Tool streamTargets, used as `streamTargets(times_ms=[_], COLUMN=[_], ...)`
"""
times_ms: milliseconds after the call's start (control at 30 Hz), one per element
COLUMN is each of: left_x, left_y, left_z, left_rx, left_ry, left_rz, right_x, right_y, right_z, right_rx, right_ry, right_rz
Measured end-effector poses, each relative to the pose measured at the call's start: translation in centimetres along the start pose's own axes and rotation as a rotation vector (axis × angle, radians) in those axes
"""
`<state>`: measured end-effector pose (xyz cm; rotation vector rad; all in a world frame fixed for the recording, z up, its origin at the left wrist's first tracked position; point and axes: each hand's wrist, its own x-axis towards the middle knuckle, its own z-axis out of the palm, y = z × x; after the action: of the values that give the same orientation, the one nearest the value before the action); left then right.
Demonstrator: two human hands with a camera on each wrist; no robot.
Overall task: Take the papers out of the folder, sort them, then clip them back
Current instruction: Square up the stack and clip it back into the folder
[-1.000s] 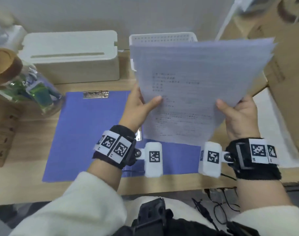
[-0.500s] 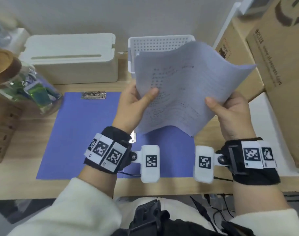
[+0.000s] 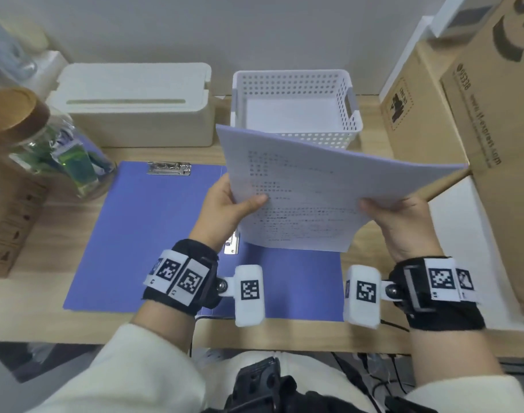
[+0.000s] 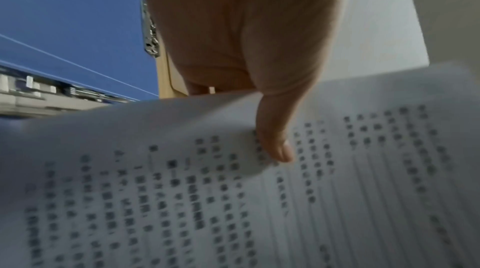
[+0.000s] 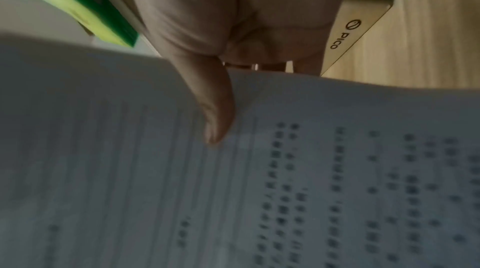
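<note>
A stack of printed white papers (image 3: 308, 192) is held in the air over the desk, tilted nearly flat. My left hand (image 3: 231, 201) pinches its left edge, thumb on top; the wrist view shows the thumb (image 4: 275, 141) pressed on the print. My right hand (image 3: 400, 216) pinches the right edge with its thumb (image 5: 215, 116) on top. The blue folder (image 3: 147, 234) lies open and flat below, with a metal clip (image 3: 169, 168) at its top edge and a second clip (image 3: 232, 244) near the spine. The folder's right half is partly hidden by the papers.
A white perforated basket (image 3: 296, 105) stands behind the papers. A cream box (image 3: 135, 99) sits at the back left, with a glass jar (image 3: 49, 144) with a wooden lid to its left. Cardboard boxes (image 3: 463, 114) rise along the right side.
The papers have dropped from upright in front of the basket to a low, nearly flat tilt. Both hands kept their hold.
</note>
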<state>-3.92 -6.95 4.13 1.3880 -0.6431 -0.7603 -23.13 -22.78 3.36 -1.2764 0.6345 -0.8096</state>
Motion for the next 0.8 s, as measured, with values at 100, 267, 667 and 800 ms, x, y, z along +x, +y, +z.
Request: streamTargets(times_ms=[100, 267, 667, 800], left_x=[0.0, -0.1, 0.2, -0.2], left_y=[-0.5, -0.9, -2.5, -3.8], left_z=[0.1, 0.2, 0.3, -0.1], left_rx=[0.037, 0.024, 0.012, 0.04], left_ry=[-0.011, 0.004, -0.019, -0.043], left_rz=[-0.024, -0.056, -0.103, -0.189], right_x=[0.0, -0.3, 0.1, -0.2], right_y=[0.6, 0.9, 1.8, 2.2], right_z=[-0.3, 0.0, -0.7, -0.3], right_rx=[-0.064, -0.075, -0.21, -0.301], right_ry=[0.015, -0.062, 0.008, 0.024], right_rz=[0.037, 0.083, 0.165, 0.203])
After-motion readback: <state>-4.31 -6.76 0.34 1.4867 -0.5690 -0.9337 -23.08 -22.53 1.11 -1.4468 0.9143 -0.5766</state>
